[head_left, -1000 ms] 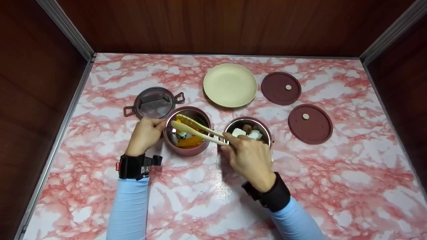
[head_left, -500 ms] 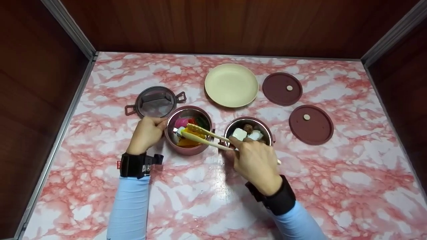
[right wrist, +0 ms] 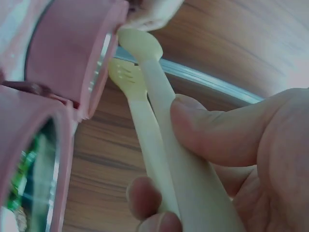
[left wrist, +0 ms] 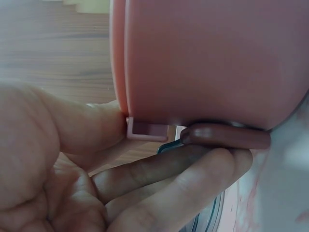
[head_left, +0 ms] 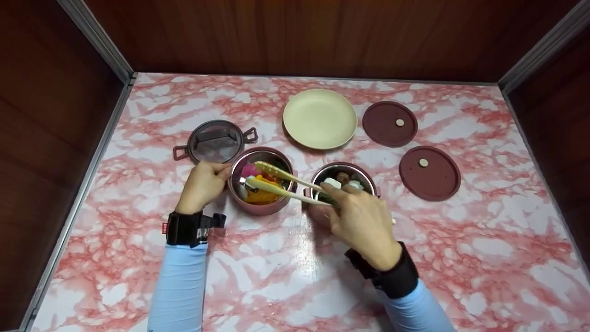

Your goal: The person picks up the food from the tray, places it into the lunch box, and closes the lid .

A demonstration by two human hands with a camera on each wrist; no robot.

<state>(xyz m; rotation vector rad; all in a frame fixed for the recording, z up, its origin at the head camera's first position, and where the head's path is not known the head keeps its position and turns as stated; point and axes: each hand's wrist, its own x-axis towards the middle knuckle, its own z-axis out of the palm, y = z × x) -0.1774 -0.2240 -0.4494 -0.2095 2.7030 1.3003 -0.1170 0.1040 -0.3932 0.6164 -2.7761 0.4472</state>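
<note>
My left hand (head_left: 205, 186) holds the left pink pot (head_left: 258, 210), its thumb at the rim and fingers under the side handle (left wrist: 227, 136) in the left wrist view. Inside lie a pink piece (head_left: 250, 170), orange pieces (head_left: 260, 197) and a white one. My right hand (head_left: 362, 223) grips cream tongs (right wrist: 159, 92), thumb on one arm and fingers on the other. Their slightly parted tips are over the left pot's mouth, with nothing visible between them. Beneath the right hand stands a second pink pot (right wrist: 19, 116), partly hidden, with white, brown and green pieces.
A glass lid with two handles (head_left: 215, 140) lies behind the left pot. Farther back is a cream plate (head_left: 320, 120). Two maroon lids with pale knobs, one at the back (head_left: 385, 122) and one nearer (head_left: 431, 177), lie at right. Dark wood panels (head_left: 295, 37) enclose the table.
My right hand has shifted right and a little toward me, drawing the tongs back from the pot's far left. Their tips closed up, then spread and rose slightly. The left hand stays at the pot.
</note>
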